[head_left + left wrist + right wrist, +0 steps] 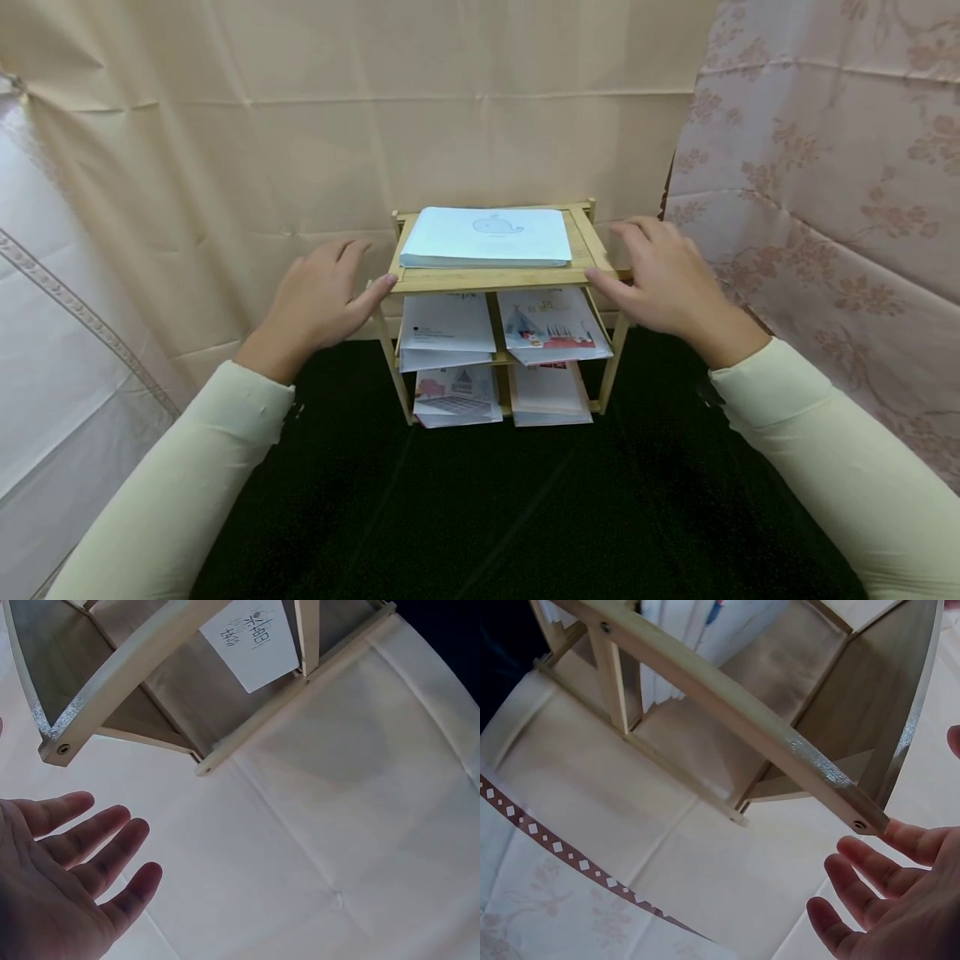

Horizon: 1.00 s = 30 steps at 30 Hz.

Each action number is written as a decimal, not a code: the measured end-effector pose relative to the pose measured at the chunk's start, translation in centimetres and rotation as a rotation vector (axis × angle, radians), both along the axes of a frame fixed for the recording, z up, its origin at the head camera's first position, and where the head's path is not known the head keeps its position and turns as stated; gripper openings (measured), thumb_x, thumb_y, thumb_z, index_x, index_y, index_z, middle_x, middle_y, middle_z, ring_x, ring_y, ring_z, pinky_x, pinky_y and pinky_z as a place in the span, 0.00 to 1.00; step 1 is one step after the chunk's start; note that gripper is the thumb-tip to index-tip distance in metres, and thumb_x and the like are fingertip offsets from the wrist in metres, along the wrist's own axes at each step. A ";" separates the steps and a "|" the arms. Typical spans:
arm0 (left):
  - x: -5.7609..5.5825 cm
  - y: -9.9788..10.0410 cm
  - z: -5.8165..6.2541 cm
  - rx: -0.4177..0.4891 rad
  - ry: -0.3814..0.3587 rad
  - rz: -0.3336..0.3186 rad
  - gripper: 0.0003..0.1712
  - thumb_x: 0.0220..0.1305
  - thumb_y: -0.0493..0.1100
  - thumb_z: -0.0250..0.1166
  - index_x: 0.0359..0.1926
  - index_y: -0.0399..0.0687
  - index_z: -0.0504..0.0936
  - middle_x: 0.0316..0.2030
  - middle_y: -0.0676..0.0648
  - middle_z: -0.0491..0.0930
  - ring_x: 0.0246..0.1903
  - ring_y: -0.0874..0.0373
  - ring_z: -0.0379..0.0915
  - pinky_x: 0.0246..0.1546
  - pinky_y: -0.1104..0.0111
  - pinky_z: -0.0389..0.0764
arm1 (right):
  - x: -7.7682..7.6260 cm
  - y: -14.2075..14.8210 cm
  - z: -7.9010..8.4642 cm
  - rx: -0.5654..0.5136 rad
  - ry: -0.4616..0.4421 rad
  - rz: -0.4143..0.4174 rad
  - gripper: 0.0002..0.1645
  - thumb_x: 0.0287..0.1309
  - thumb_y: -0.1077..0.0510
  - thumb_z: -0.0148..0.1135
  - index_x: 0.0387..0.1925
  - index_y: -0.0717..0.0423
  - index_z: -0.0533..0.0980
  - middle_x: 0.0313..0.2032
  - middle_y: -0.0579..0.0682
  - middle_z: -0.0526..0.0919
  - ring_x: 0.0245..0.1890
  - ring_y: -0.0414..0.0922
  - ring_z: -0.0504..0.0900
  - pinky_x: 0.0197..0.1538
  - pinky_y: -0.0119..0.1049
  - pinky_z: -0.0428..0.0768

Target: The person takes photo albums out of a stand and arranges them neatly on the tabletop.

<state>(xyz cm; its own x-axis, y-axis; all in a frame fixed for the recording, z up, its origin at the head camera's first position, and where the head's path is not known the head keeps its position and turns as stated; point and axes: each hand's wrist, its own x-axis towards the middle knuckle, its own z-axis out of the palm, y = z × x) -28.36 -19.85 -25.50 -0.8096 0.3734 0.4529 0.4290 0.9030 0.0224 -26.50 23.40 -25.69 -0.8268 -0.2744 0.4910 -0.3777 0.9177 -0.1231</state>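
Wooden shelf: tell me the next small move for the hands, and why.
Probably close both hands gently on the wooden shelf near its top corners: the thumbs are at its front corners, while the fingers are spread, gripping nothing.

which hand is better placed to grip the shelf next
Probably the right hand: its wrist view shows a fingertip at or almost at a corner of the shelf. In the other wrist view, visible fingers of the left hand stand clear

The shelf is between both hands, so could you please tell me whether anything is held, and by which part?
Nothing is held: the left hand and right hand flank the shelf without gripping it.
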 end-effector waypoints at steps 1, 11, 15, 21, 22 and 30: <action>-0.1 0.1 0.1 -0.002 -0.001 -0.006 0.46 0.75 0.72 0.45 0.73 0.39 0.68 0.70 0.34 0.71 0.68 0.36 0.68 0.65 0.38 0.70 | -0.1 -0.1 0.1 -0.002 -0.006 0.000 0.45 0.70 0.30 0.53 0.73 0.57 0.68 0.71 0.65 0.70 0.70 0.66 0.66 0.66 0.72 0.64; -1.1 1.6 0.9 -0.028 -0.019 -0.043 0.43 0.76 0.69 0.48 0.72 0.38 0.70 0.67 0.35 0.75 0.65 0.37 0.72 0.64 0.41 0.73 | -1.1 -1.5 0.8 0.021 -0.084 0.003 0.39 0.73 0.31 0.49 0.68 0.55 0.73 0.67 0.60 0.76 0.66 0.65 0.71 0.64 0.71 0.67; -1.4 2.1 1.1 -0.032 -0.036 -0.036 0.40 0.76 0.68 0.48 0.63 0.36 0.75 0.55 0.35 0.81 0.53 0.39 0.78 0.54 0.44 0.78 | -1.5 -2.2 0.8 0.014 -0.083 -0.006 0.34 0.74 0.34 0.49 0.62 0.56 0.78 0.59 0.59 0.82 0.61 0.63 0.76 0.63 0.67 0.70; -1.8 3.0 1.5 0.024 -0.107 -0.024 0.31 0.76 0.65 0.51 0.46 0.40 0.78 0.40 0.41 0.80 0.37 0.46 0.74 0.39 0.52 0.76 | -2.1 -3.4 1.2 -0.059 -0.117 -0.039 0.32 0.75 0.38 0.48 0.58 0.59 0.81 0.54 0.59 0.84 0.55 0.60 0.79 0.62 0.64 0.71; -1.9 3.2 1.6 0.039 -0.122 -0.022 0.31 0.76 0.65 0.51 0.43 0.40 0.78 0.37 0.41 0.79 0.35 0.46 0.73 0.37 0.53 0.75 | -2.3 -3.6 1.2 -0.074 -0.122 -0.046 0.31 0.75 0.39 0.48 0.54 0.59 0.82 0.50 0.60 0.84 0.52 0.59 0.80 0.59 0.62 0.73; -2.8 4.7 2.1 0.124 -0.188 0.040 0.27 0.77 0.62 0.49 0.29 0.48 0.75 0.26 0.46 0.75 0.27 0.50 0.68 0.29 0.61 0.68 | -2.9 -5.1 1.8 -0.096 -0.149 -0.133 0.35 0.73 0.35 0.49 0.28 0.59 0.83 0.30 0.56 0.84 0.32 0.52 0.80 0.35 0.47 0.78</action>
